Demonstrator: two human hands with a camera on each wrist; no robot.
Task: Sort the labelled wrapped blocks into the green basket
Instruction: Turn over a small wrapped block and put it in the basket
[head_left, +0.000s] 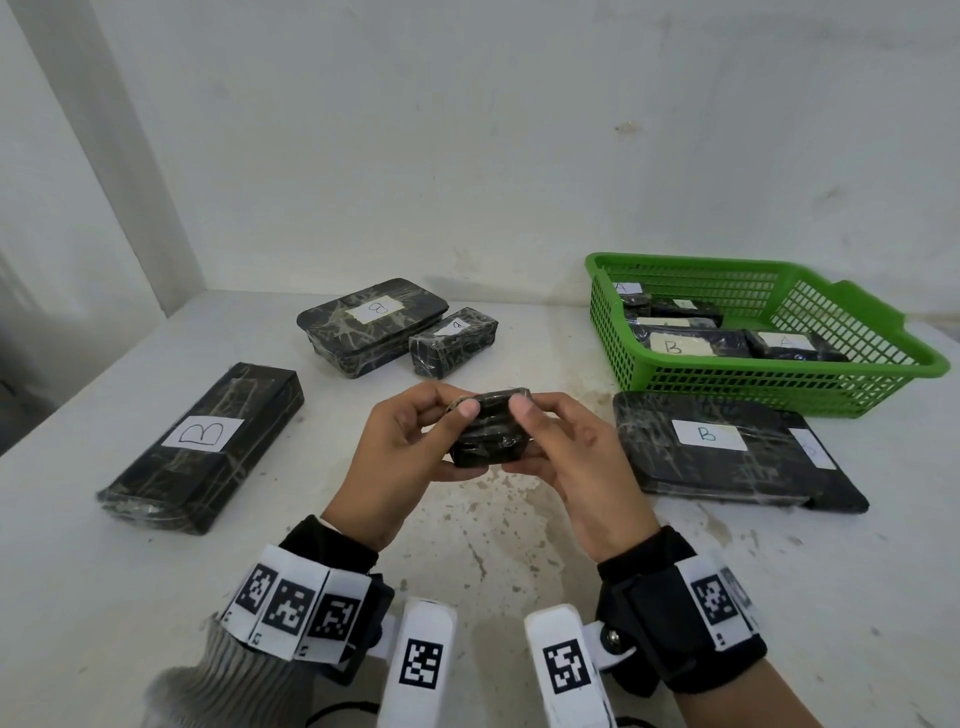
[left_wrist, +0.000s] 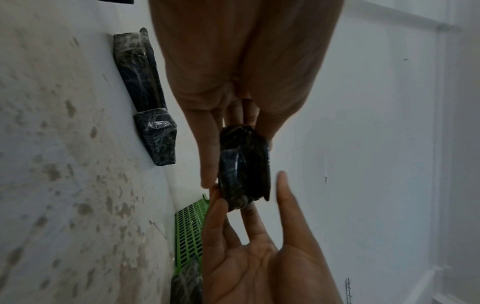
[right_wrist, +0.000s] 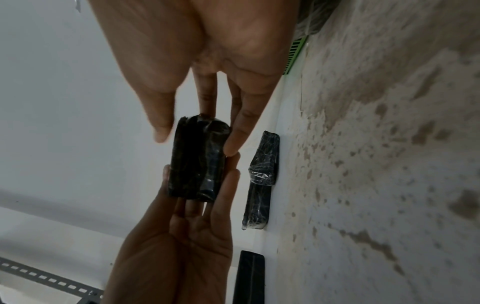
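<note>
Both hands hold one small black wrapped block (head_left: 488, 431) above the middle of the table. My left hand (head_left: 415, 441) pinches its left end between thumb and fingers. My right hand (head_left: 561, 447) pinches its right end the same way. No label shows on this block (left_wrist: 242, 166) in any view (right_wrist: 198, 158). The green basket (head_left: 852, 387) stands at the back right, with several wrapped blocks inside marked A or B.
Loose wrapped blocks lie on the white stained table (head_left: 156, 545): a long one marked B (head_left: 208, 441) at the left, two at the back centre (head_left: 371, 322) (head_left: 453, 347), and flat ones marked B (head_left: 717, 452) in front of the basket. A white wall (head_left: 467, 130) stands behind.
</note>
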